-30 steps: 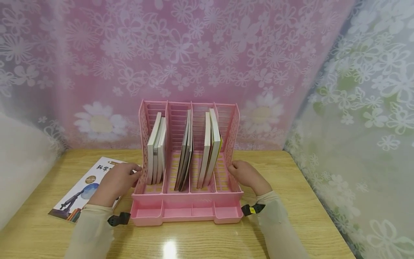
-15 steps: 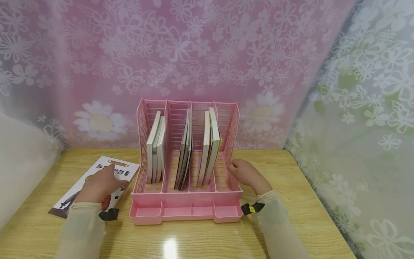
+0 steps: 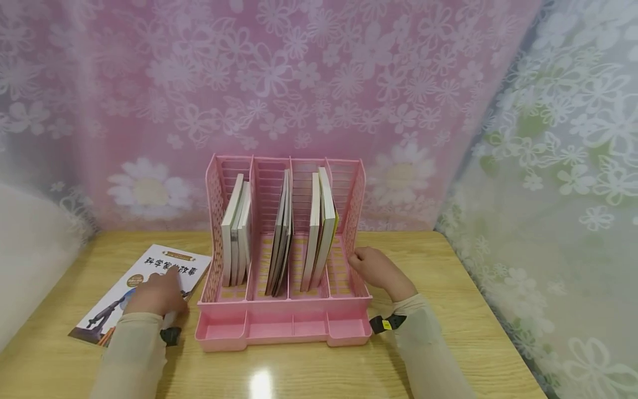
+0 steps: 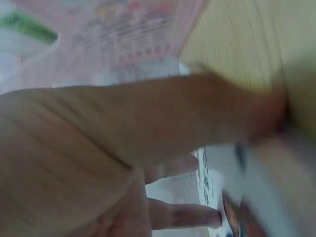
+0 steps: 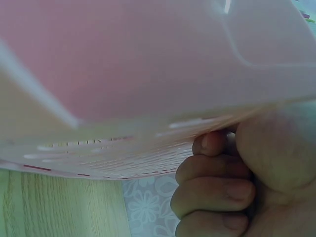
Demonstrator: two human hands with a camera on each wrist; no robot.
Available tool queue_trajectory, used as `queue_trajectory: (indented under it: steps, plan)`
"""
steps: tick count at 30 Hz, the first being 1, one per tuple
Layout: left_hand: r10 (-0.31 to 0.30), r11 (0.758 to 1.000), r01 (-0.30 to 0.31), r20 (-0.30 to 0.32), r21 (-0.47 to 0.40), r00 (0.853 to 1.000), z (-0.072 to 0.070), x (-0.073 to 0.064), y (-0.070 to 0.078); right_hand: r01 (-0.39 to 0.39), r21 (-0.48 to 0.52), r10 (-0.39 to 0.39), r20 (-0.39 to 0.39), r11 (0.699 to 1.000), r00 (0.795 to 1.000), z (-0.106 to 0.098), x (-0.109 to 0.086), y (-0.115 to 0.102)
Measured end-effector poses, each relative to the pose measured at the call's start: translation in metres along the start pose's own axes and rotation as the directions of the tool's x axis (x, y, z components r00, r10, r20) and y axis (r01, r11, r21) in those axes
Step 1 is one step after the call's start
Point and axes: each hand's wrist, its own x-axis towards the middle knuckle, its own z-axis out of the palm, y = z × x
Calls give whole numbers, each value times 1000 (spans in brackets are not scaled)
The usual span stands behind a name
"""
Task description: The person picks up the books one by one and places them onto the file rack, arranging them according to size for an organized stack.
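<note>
A pink desk book rack stands upright at mid-table, with shallow trays along its front. Several books stand in its left compartment, thin ones in the second and more in the third. My right hand grips the rack's right side wall, its fingers curled against the lower edge. To the left lies a white picture-covered book. My left hand is over this book, covering part of its cover. Its fingers extend fairly straight, and its thumb reaches toward the book's near edge.
The wooden table extends around the rack on both sides. Behind it hangs a pink flowered curtain, and a pale flowered one borders the table's right side.
My left hand has left the rack's left wall and moved left over the flat book, then dipped closer to its cover. The right hand has stayed at the rack's right wall.
</note>
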Motion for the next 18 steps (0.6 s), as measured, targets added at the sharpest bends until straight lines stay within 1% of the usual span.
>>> queue_trajectory:
  steps: [3, 5, 9, 10, 12, 15, 16, 18]
  plan:
    - [16, 1000, -15, -55, 21, 998, 6, 2, 2, 2, 5, -2, -5, 1000, 1000, 2, -1, 1]
    - [2, 1000, -2, -79, 9, 997, 6, 3, 2, 5, 9, -5, -10, 1000, 1000, 2, -1, 0]
    - [-33, 999, 32, -51, -25, 998, 3, 7, -1, -1, 22, 1, 0, 1000, 1000, 1, -1, 0]
    - [-44, 999, 42, -58, -23, 997, 2, 8, -2, 0, 21, 0, -1, 1000, 1000, 1, -1, 0]
    - [-64, 998, 61, -98, -27, 993, -1, 11, -3, -7, 24, 7, -4, 1000, 1000, 1, -1, 0]
    - [-86, 996, 83, -174, -24, 981, -2, 14, -6, -6, 22, 6, -13, 1000, 1000, 2, -1, 0]
    - [-87, 996, 85, -195, -17, 977, -2, 15, -7, -7, 21, 8, -14, 1000, 1000, 2, -1, 0]
    - [-78, 997, 75, -218, -19, 973, -2, 15, -8, -8, 23, 8, -13, 1000, 1000, 1, -1, 1]
